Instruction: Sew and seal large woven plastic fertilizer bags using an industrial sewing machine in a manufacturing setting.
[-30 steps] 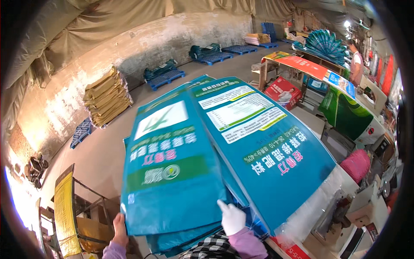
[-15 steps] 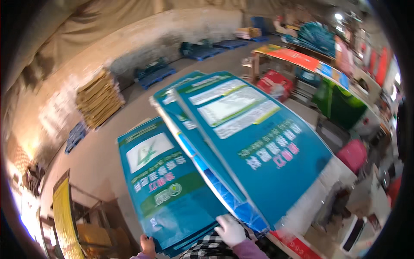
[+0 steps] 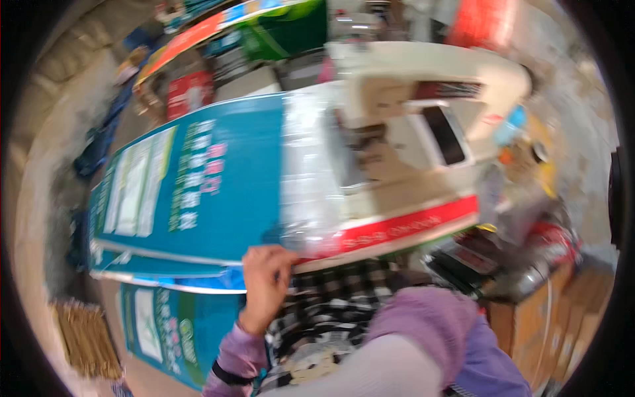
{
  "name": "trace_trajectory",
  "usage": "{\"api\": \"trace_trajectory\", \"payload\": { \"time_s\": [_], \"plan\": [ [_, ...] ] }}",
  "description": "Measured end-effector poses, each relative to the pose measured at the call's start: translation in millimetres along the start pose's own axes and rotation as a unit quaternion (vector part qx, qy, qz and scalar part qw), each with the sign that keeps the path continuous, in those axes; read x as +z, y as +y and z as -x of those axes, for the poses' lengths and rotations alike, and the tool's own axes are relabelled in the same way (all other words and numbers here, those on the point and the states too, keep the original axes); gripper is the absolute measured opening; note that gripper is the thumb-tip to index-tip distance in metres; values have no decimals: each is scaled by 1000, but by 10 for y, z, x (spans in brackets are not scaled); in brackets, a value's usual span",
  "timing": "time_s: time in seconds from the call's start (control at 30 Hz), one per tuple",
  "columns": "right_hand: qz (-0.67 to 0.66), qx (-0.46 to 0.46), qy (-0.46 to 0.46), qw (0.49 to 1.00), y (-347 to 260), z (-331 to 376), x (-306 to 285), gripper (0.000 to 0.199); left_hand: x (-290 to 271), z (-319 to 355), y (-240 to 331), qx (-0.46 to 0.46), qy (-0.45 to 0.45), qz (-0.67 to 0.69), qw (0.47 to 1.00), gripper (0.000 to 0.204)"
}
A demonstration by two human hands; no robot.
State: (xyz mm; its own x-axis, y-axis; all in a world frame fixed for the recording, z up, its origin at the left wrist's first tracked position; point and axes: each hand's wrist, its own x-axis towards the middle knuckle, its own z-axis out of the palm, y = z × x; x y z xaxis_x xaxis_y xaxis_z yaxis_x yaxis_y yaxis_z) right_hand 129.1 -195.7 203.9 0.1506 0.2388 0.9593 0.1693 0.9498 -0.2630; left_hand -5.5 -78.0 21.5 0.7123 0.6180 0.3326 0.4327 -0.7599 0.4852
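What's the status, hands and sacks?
Left hand grips teal sack stack at near edge. Right hand hidden behind purple sleeve. Sewing machine beside the stack.

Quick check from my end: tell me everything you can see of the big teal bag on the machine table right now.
The teal bag is a large flat printed sack, apparently woven plastic, with a pale panel and lines of print on its face. It lies flat and looks empty, one end reaching a clear glossy strip on the cream sewing machine table, the rest overhanging to the left. More teal bags lie beneath and below it. The left hand grips its near edge; the frame is motion-blurred, so finer detail is unreadable.
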Motion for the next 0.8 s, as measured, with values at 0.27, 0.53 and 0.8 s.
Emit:
{"api": "trace_trajectory", "payload": {
  "time_s": [0.27,0.53,0.8],
  "plan": [
    [-431,43,252,866,-415,345,-1225,29,679,-604,-623,-134,-46,29,989,15],
    [178,592,85,781,1336,1665,-925,37,456,-526,-683,-141,64,265,952,11],
    [292,615,-125,722,1921,1631,-760,49,225,-550,-411,28,52,23,998,10]
  ]
}}
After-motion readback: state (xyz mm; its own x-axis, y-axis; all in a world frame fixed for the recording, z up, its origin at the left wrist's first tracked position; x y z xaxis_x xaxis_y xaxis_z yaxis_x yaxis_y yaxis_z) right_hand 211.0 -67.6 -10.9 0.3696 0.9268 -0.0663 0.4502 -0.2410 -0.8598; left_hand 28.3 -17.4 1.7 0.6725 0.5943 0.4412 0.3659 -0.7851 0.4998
